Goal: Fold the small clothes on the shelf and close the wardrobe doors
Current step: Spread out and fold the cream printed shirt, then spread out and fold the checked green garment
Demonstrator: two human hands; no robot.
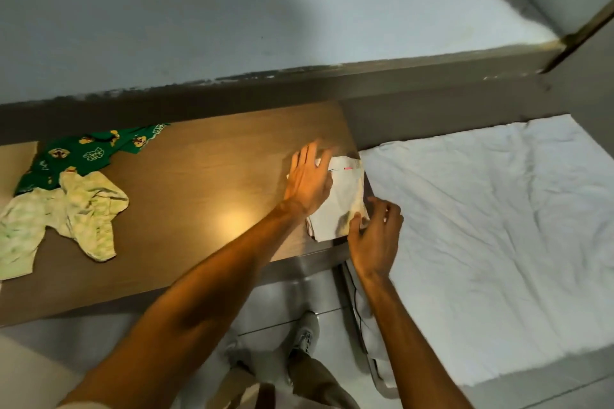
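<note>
A small white folded garment point(342, 202) lies at the right end of the brown wooden shelf point(206, 176). My left hand point(309, 181) lies flat on its left part with straight fingers. My right hand point(375, 236) is at the garment's near right corner, its thumb touching the cloth and its fingers loosely curled. At the shelf's left end lie a green printed garment point(86, 154) and a pale yellow-green garment point(66, 219), both unfolded and overlapping.
A bed with a white sheet point(491, 236) stands right of the shelf. A grey wall point(232, 16) rises behind. Below are grey floor tiles point(275, 302) and my shoes point(305, 335). A white cloth or bag point(375, 342) hangs beside the bed.
</note>
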